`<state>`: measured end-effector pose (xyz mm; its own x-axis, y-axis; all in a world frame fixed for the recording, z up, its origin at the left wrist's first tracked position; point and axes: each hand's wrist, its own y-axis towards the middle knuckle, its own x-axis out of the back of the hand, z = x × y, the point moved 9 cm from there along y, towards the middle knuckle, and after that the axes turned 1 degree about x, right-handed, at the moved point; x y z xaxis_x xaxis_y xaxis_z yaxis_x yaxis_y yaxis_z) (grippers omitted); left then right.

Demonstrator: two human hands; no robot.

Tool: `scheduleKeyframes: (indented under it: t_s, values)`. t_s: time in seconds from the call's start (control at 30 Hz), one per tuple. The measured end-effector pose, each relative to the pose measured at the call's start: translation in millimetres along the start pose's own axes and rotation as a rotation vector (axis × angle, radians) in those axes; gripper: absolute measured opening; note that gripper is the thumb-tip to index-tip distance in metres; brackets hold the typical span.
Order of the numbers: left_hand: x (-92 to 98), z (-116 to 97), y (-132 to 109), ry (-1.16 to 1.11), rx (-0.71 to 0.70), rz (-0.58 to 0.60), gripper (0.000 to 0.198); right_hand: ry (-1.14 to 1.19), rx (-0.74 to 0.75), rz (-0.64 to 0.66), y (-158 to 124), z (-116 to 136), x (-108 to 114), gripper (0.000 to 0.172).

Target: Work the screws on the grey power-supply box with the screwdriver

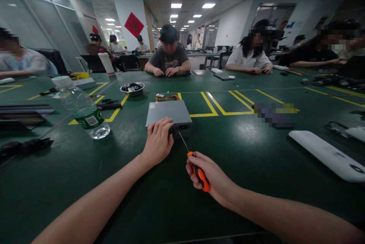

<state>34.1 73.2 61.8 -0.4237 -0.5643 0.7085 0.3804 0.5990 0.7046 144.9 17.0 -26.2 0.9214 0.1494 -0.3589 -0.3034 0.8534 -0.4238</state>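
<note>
A grey metal computer power supply (pixel 171 111) lies on the green table in front of me, its bundle of coloured wires (pixel 168 98) at the far side. My left hand (pixel 159 137) grips its near left edge, fingers on the top and thumb down the near face. Wrapped around the orange and black handle of a screwdriver (pixel 202 175) is my right hand (pixel 209 173). The thin shaft points up and left, with its tip at the near face of the power supply, below the socket. Whether the tip sits in a screw is too small to tell.
A water bottle (pixel 85 111) stands left of the power supply. Behind it is a metal bowl (pixel 132 89) of small dark parts. A long white device (pixel 327 154) lies at right. Yellow tape (pixel 212 109) marks the green table (pixel 137 206). A person (pixel 168 54) sits opposite.
</note>
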Motion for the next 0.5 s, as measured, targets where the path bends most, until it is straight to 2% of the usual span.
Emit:
scheduleKeyframes:
  t_s: [0.5]
  values:
    - [-1.2,-0.8,-1.3,0.012,-0.014,-0.011,0.027,-0.012,-0.009,-0.032,3.9,2.1,-1.8,0.016]
